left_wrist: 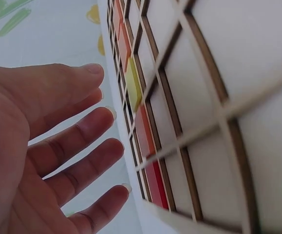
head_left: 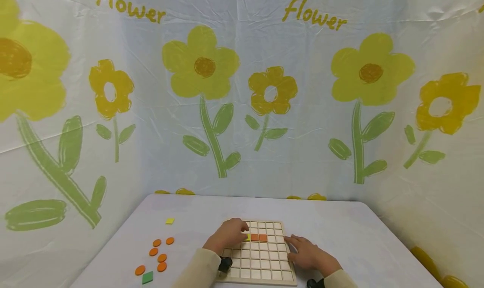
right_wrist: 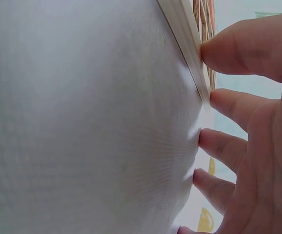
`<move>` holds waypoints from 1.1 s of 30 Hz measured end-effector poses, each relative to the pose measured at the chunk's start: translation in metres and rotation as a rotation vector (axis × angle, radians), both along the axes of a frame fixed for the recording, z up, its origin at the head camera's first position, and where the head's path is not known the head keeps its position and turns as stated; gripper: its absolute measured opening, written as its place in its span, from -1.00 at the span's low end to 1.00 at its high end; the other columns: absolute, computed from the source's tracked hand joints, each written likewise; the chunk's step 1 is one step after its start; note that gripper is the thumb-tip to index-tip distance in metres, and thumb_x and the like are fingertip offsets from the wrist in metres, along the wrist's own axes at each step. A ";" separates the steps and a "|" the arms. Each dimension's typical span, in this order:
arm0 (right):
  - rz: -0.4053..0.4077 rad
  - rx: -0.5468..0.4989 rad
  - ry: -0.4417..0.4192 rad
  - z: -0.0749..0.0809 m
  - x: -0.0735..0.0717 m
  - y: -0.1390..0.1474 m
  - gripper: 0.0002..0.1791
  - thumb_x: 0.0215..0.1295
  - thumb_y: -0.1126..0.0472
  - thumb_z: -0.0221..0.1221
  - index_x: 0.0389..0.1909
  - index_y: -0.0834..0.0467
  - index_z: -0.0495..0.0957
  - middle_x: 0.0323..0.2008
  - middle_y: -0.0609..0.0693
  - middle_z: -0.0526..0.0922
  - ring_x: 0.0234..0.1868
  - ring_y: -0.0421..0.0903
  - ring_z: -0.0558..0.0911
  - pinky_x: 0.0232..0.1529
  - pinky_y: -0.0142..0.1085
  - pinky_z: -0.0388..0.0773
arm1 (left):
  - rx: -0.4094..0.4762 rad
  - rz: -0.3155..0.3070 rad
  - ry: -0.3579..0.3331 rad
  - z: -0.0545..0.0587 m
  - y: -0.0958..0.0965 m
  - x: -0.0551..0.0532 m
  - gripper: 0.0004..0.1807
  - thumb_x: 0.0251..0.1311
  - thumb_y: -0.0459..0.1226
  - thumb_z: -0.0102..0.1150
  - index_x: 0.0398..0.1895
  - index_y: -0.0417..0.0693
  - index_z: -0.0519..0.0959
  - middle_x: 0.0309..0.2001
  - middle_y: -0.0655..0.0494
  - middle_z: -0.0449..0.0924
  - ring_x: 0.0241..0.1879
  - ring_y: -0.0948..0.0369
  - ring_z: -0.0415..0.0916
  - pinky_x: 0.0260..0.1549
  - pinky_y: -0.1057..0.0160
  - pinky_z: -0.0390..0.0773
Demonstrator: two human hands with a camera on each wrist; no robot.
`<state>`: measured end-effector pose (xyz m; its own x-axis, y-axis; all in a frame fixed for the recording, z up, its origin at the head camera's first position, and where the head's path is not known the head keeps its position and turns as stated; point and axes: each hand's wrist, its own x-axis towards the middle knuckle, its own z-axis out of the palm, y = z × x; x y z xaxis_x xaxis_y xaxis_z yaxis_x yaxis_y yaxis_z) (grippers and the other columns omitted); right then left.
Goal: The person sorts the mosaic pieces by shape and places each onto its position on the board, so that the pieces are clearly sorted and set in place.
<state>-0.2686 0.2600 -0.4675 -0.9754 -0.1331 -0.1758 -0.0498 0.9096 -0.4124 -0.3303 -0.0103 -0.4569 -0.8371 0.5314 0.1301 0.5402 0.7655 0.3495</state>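
A wooden grid board point(head_left: 266, 263) lies on the table with a row of square tiles in its upper part. In the head view a yellow tile point(head_left: 248, 237) and two orange tiles point(head_left: 259, 237) show; my left hand point(head_left: 228, 235) covers the row's left end. The left wrist view shows an orange tile point(left_wrist: 144, 129) and a red tile point(left_wrist: 156, 185) there. That hand hovers over the board, fingers slightly bent and apart, holding nothing. With thumb and index fingertip my right hand point(head_left: 309, 253) touches the board's right edge point(right_wrist: 184, 41); its other fingertips rest on the tablecloth.
Left of the board, several orange round pieces point(head_left: 162, 257) are scattered. A green square point(head_left: 147, 277) lies near them at the front, and a yellow square point(head_left: 170, 221) farther back. A flower-printed curtain point(head_left: 310, 153) stands behind the white table point(head_left: 332, 221) and along both sides.
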 end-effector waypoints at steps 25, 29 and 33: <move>0.020 -0.021 0.010 -0.001 0.002 0.001 -0.39 0.25 0.04 0.12 0.33 0.10 0.38 0.34 0.24 0.35 0.37 0.33 0.28 0.19 0.45 0.08 | -0.025 0.073 0.022 0.004 -0.061 0.004 -0.86 0.17 -0.17 0.22 -0.28 0.02 0.66 -0.30 0.18 0.60 -0.25 0.19 0.51 -0.20 0.09 0.53; 0.021 -0.019 0.012 0.001 0.003 0.001 -0.39 0.25 0.04 0.12 0.32 0.10 0.38 0.34 0.25 0.35 0.36 0.33 0.27 0.20 0.45 0.08 | -0.014 0.120 -0.032 0.006 -0.069 0.007 -0.86 0.16 -0.14 0.25 -0.28 0.03 0.64 -0.30 0.18 0.58 -0.26 0.19 0.49 -0.18 0.07 0.53; 0.015 -0.021 0.007 0.002 0.003 0.001 -0.40 0.24 0.05 0.12 0.32 0.11 0.38 0.34 0.25 0.35 0.36 0.33 0.27 0.20 0.45 0.07 | -0.014 0.152 -0.059 0.009 -0.077 0.012 -0.86 0.14 -0.15 0.29 -0.29 0.04 0.63 -0.29 0.17 0.57 -0.26 0.18 0.48 -0.17 0.05 0.53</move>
